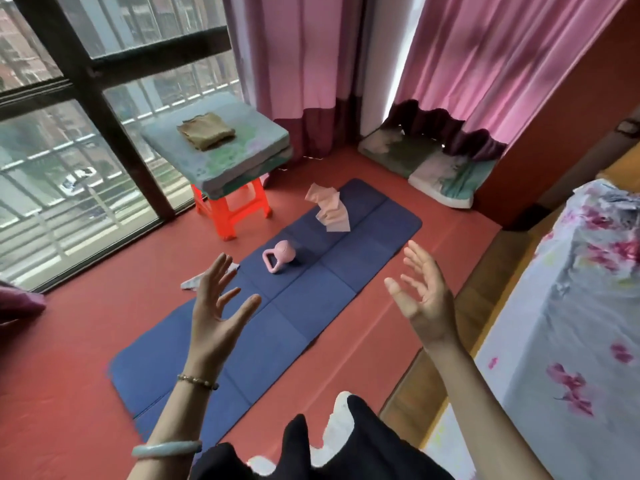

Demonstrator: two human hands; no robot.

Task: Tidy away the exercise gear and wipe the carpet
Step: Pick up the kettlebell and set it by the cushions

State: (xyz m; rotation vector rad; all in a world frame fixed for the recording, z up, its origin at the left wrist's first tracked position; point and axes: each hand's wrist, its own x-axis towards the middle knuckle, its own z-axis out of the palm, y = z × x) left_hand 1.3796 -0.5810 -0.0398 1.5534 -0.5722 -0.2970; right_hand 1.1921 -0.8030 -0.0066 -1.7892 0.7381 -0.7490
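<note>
Both hands are raised over the near half of the mat, apart from each other, palms turned inward and fingers spread, holding nothing: the left hand (pixel 218 306) on the left, the right hand (pixel 422 296) on the right. The blue mat (pixel 311 323) lies unfolded on the red carpet (pixel 69 341), running from near left to far right. A pink kettlebell (pixel 278 256) lies tipped on the mat near its middle, handle toward the near left. Farther along, a pale pink cloth (pixel 329 209) shows crumpled above the mat's far end; it may be in the air or standing on the mat, I cannot tell which. A small grey-white rag (pixel 192 282) lies on the carpet just left of the mat, partly behind the left hand. Far left, an orange stool (pixel 232 209) carries cushions (pixel 242 150) with a folded olive cloth (pixel 206 134) on top.
</note>
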